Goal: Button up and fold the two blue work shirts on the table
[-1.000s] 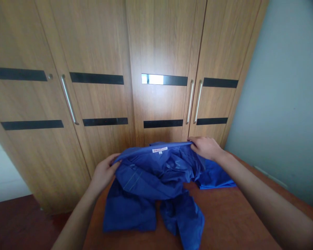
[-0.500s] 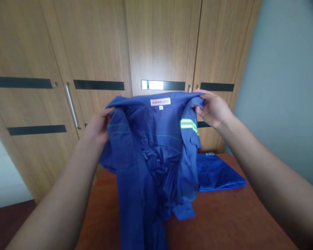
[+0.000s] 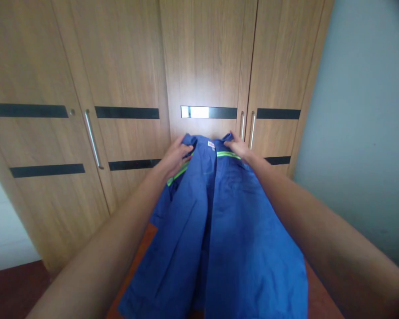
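A blue jacket with yellow-green reflective stripes is stretched out between my hands, its front panels spread toward me over a reddish-brown surface. My left hand grips it at the left shoulder, beside the collar. On the other side of the collar, my right hand pinches the right shoulder. A small white label shows inside the collar between the hands. The jacket's front hangs open down the middle, and its lower part widens toward the bottom of the view.
Behind the jacket stands a wooden wardrobe with dark strips and metal handles. A pale blue-grey wall is on the right. Parts of the reddish-brown surface show beside the jacket.
My hands have moved farther away and closer together with the jacket. Its front panels now spread toward me, and the folded blue cloth at the right is no longer visible.
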{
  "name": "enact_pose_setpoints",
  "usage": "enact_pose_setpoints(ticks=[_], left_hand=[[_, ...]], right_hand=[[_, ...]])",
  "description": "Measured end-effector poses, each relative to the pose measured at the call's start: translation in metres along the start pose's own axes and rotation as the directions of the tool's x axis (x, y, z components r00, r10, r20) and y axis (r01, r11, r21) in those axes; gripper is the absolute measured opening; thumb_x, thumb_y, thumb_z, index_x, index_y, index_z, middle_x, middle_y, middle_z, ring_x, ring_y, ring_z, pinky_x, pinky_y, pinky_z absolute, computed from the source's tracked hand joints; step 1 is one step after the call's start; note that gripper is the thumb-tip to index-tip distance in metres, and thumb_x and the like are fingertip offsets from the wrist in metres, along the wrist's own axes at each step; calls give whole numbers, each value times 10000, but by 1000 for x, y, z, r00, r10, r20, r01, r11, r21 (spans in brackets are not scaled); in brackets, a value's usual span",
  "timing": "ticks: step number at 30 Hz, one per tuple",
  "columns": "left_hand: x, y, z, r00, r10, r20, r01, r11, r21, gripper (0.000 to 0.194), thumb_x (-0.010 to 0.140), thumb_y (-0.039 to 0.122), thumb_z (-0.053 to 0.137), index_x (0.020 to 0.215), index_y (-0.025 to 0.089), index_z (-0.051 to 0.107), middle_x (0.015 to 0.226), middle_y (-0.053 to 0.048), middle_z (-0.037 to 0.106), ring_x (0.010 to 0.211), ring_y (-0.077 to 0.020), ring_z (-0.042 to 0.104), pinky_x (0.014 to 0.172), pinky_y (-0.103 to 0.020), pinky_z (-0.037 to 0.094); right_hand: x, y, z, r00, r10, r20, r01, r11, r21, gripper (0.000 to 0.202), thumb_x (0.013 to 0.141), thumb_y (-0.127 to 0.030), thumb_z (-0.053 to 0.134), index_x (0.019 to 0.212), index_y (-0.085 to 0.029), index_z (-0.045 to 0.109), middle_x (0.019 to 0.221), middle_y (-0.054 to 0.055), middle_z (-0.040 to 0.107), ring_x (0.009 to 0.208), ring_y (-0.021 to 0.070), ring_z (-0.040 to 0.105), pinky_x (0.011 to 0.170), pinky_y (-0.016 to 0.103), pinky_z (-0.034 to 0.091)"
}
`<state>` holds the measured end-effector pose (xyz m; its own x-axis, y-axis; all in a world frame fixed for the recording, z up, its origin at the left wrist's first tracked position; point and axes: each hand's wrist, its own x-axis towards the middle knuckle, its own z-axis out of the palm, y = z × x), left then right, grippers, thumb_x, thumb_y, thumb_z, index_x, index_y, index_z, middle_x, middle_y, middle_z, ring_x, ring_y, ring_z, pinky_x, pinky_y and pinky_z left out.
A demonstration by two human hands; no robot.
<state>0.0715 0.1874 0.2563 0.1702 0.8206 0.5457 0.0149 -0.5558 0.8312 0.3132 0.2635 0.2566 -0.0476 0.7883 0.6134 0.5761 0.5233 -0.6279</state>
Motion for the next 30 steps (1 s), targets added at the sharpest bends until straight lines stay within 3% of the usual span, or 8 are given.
enact_pose_setpoints(ticks=[1,2,6,11,15,20,24,30], left_hand=[[-8,-21,0,995,-64,78,43,966,256,625,817,243,563,1397,162,344,1296,-120,575,1136,-202,578,921,-336,461],[-18,-42,-1,987,-121,110,76,935,345,643,791,252,592,1386,152,369,1293,-142,575,1147,-221,567,940,-359,446],[-77,-113,-13,940,-287,186,150,835,530,533,708,305,647,1213,154,570,1135,-121,674,1023,-259,622,885,-377,469],[-169,-159,-32,899,-423,112,229,673,704,250,759,349,571,911,183,680,904,-70,728,886,-253,654,789,-330,463],[-223,-161,-35,865,-499,58,288,587,756,366,869,466,432,867,187,669,819,-57,718,794,-230,660,705,-295,448],[-252,-154,-26,793,-598,115,390,644,658,455,812,569,507,1057,209,637,1031,-58,720,967,-257,655,838,-329,482],[-258,-153,-28,791,-608,73,466,675,572,591,721,480,616,1246,215,557,1299,-74,610,1202,-278,551,1033,-366,406],[-254,-134,-50,822,-570,-21,490,687,537,555,714,513,615,1203,249,602,1257,-45,645,1192,-291,558,1068,-428,382]], right_hand=[[-16,14,13,998,8,70,-5,999,-41,766,791,-278,587,1446,-84,240,1330,190,511,1126,233,566,952,375,463],[-33,28,25,990,16,142,-4,996,-84,793,763,-263,619,1443,-73,259,1325,205,518,1129,244,569,969,375,448],[-105,75,61,925,60,374,28,974,-226,758,741,-172,600,1438,-106,312,1321,195,546,1142,240,578,980,366,434],[-194,110,71,874,106,474,73,937,-342,630,780,-113,534,1396,-115,403,1390,189,490,1288,237,456,1047,362,366],[-255,117,78,852,160,498,70,908,-412,557,853,-294,519,1375,-111,449,1383,202,490,1301,288,431,1055,430,351],[-302,109,109,770,276,575,26,887,-461,652,893,-520,417,1436,-162,373,1513,180,300,1395,338,249,1098,535,229],[-307,99,137,787,262,559,35,885,-464,645,908,-507,395,1452,-165,341,1556,167,165,1427,352,112,1115,571,119],[-291,90,169,780,173,601,100,914,-393,655,907,-522,387,1448,-154,339,1556,177,162,1427,349,109,1119,563,100]])
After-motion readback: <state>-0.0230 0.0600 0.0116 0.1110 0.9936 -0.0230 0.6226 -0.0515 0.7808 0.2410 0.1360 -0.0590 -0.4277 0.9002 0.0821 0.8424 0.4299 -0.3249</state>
